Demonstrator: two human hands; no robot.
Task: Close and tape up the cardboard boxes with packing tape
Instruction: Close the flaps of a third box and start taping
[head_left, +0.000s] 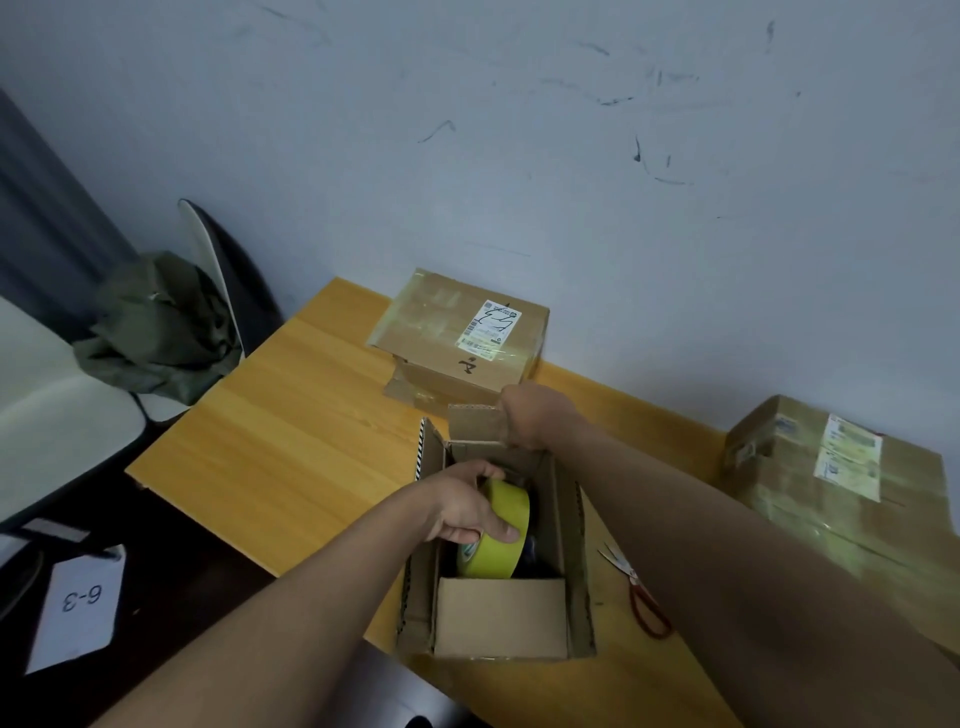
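The left hand curls round a yellow roll of packing tape over the open brown cardboard box at the wooden table's near edge, while the right hand pinches its far flap, probably to fold it shut.

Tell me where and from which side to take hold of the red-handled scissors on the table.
Grip the scissors by the red loop handles, coming from above on the near side. They lie flat on the table right of the open box, blades pointing away toward the wall, so the handles are the closer, safer end.
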